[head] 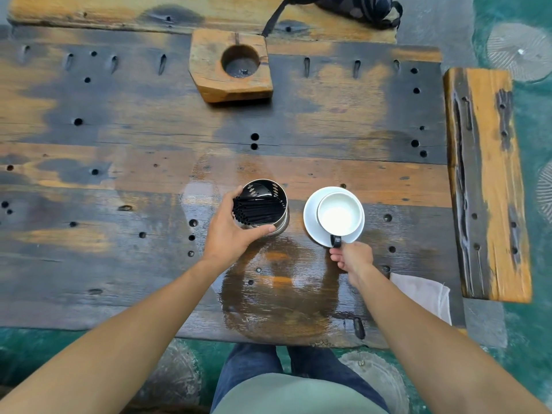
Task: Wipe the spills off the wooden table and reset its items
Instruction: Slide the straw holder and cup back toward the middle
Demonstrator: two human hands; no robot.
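On the wooden table (119, 264) my left hand (231, 230) wraps around a metal canister (267, 204) full of black straws, just left of centre. My right hand (352, 258) pinches the dark handle of a white cup (340, 215) that sits on a white saucer (310, 225) to the canister's right. A wet, shiny patch (283, 294) spreads over the boards between my arms, toward the near edge. A pale cloth (427, 294) lies on the table behind my right forearm, partly hidden by it.
A wooden block with a round hollow (233, 65) stands at the back centre. A dark bag (358, 8) rests on the far bench. A wooden bench (490, 186) runs along the right side. The table's near edge is just above my knees.
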